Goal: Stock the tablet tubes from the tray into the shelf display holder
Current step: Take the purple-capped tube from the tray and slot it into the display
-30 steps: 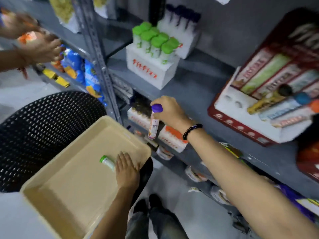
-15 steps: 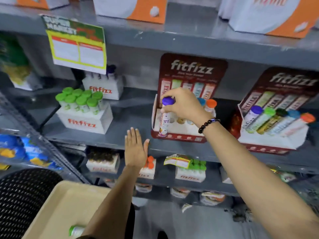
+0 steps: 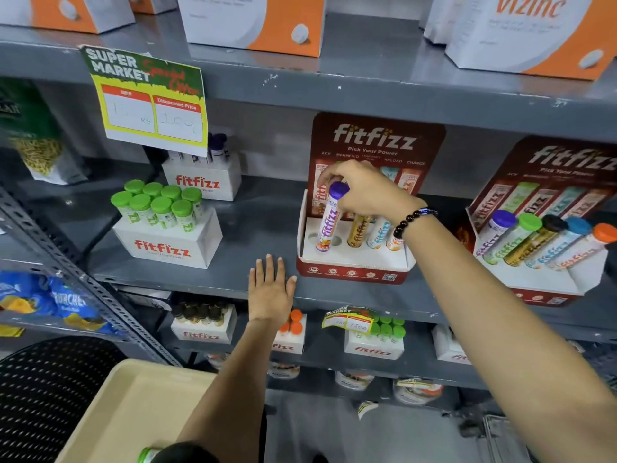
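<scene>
My right hand (image 3: pixel 367 192) grips the purple cap of a white tablet tube (image 3: pixel 329 223), whose lower end sits at a hole near the left of the red display holder (image 3: pixel 350 267) on the grey shelf. Three other tubes stand in the holder to its right; the leftmost hole is bare. My left hand (image 3: pixel 271 290) is flat and open against the shelf's front edge, left of the holder. The beige tray (image 3: pixel 133 412) lies at the bottom left, with a green-capped tube (image 3: pixel 148 454) at its near edge, partly hidden by my left arm.
A white box of green-capped tubes (image 3: pixel 163 225) stands left on the same shelf. A second red holder (image 3: pixel 541 248), filled with tubes, is at the right. A price sign (image 3: pixel 147 98) hangs from the shelf above. More boxes sit on the lower shelf. A black mesh chair (image 3: pixel 43 396) is beside the tray.
My right hand carried the purple-capped tube from above the tray up to the holder and lowered its end to a hole. My left hand left the tray and rose to the shelf edge.
</scene>
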